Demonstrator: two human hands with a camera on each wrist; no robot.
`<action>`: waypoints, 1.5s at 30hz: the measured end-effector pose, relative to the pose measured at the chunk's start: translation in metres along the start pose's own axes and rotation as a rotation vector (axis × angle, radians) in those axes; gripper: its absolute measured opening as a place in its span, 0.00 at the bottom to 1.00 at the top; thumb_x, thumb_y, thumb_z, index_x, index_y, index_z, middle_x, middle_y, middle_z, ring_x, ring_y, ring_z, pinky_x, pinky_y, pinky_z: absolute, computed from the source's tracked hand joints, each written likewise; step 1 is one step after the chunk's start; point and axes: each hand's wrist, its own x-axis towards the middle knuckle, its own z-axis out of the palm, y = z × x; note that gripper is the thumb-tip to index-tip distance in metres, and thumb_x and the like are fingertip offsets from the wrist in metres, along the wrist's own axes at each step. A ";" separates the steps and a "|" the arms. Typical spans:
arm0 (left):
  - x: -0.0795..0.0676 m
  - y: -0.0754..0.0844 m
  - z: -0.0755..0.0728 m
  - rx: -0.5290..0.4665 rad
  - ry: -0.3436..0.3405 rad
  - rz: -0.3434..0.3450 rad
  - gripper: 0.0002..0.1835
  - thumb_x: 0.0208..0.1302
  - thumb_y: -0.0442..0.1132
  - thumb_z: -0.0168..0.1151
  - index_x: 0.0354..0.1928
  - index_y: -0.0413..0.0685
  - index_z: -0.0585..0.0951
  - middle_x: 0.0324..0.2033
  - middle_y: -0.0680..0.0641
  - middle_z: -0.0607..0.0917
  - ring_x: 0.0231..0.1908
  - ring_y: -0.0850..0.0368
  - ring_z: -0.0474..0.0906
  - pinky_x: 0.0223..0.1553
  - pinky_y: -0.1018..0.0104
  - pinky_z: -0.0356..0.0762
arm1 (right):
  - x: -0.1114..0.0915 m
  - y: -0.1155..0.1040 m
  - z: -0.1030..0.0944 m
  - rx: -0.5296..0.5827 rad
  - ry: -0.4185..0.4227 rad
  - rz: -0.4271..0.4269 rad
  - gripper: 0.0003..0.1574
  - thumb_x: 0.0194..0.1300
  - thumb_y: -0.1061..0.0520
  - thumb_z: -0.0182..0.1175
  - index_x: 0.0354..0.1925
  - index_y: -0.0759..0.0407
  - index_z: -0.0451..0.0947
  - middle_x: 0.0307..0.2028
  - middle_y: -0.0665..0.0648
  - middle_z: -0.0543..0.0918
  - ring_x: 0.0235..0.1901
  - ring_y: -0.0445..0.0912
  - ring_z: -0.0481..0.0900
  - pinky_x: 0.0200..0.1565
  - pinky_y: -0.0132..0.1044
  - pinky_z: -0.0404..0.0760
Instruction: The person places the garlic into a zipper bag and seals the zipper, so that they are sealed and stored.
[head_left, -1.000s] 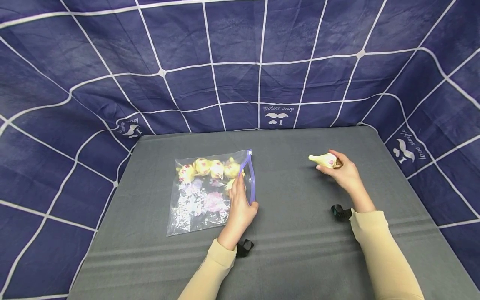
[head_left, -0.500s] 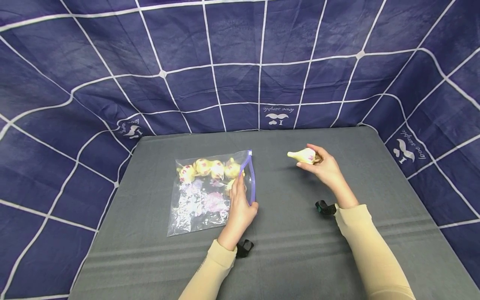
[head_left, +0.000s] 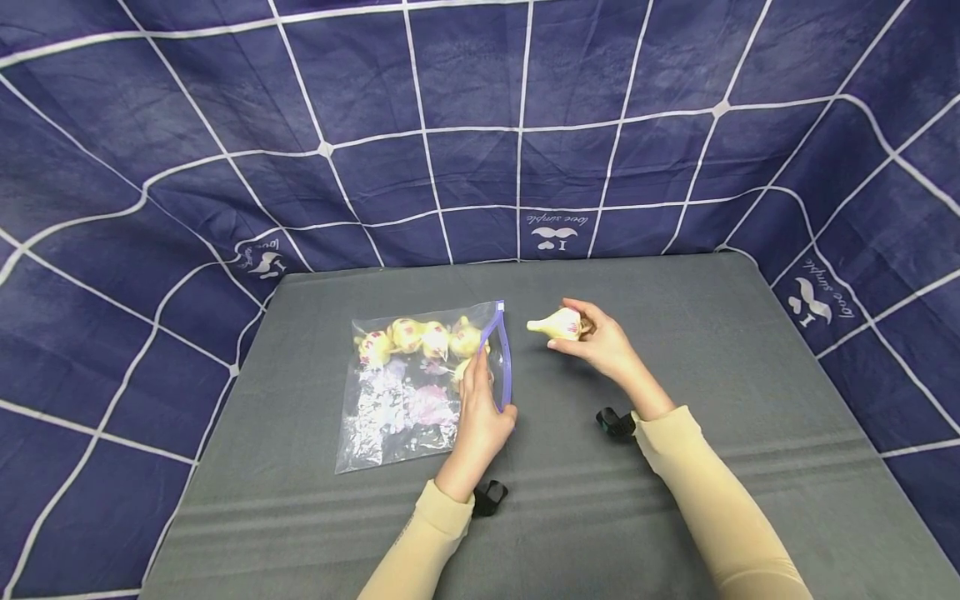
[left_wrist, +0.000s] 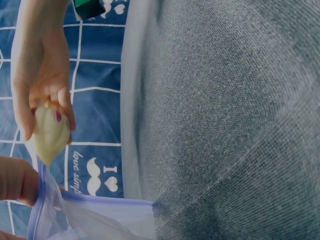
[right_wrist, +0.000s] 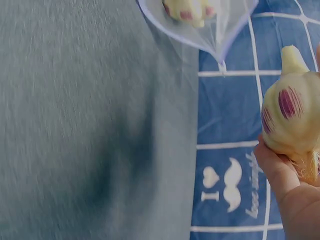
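Note:
In the head view my right hand [head_left: 607, 346] grips a garlic bulb [head_left: 564, 323] by its root end, with the stem pointing left. The bulb [right_wrist: 292, 112] shows purple streaks in the right wrist view. It is held above the table, a short way right of a clear zip bag [head_left: 360, 433]. My left hand [head_left: 482, 425] holds this bag at its purple-edged mouth [head_left: 506, 367], fingers on the upper side. The mouth gapes in the left wrist view. Several garlic bulbs [head_left: 405, 333] lie inside, mostly along the far side; one is partly hidden by my left fingers.
A grey cloth covers the table [head_left: 570, 517]. Dark blue gridded fabric [head_left: 480, 167] rises behind it and at both sides. A black wrist-worn device [head_left: 491, 497] sits at my left wrist, and another wrist device [head_left: 613, 422] at my right.
My right hand has carried the garlic bulb leftward from the right part of the table to near the bag's mouth. My left hand and the bag have stayed in place.

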 end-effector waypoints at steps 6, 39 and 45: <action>0.000 -0.001 0.001 -0.003 0.014 0.005 0.52 0.40 0.23 0.62 0.74 0.35 0.55 0.70 0.33 0.59 0.70 0.35 0.57 0.66 0.42 0.62 | 0.001 -0.001 0.025 0.011 -0.052 -0.044 0.50 0.50 0.55 0.76 0.68 0.62 0.67 0.62 0.61 0.77 0.51 0.51 0.79 0.51 0.36 0.78; 0.002 0.000 -0.001 0.028 -0.036 0.014 0.52 0.45 0.21 0.60 0.76 0.39 0.52 0.73 0.37 0.54 0.70 0.36 0.55 0.61 0.42 0.68 | 0.009 0.007 0.107 -0.217 -0.217 -0.200 0.39 0.55 0.51 0.72 0.63 0.63 0.75 0.58 0.65 0.80 0.50 0.55 0.80 0.52 0.48 0.79; 0.001 0.000 -0.001 0.025 -0.044 0.015 0.53 0.44 0.21 0.60 0.77 0.40 0.52 0.73 0.38 0.55 0.71 0.38 0.55 0.62 0.43 0.67 | 0.019 0.011 0.108 -0.145 -0.278 -0.203 0.37 0.55 0.53 0.71 0.61 0.65 0.75 0.58 0.66 0.79 0.55 0.56 0.79 0.57 0.46 0.78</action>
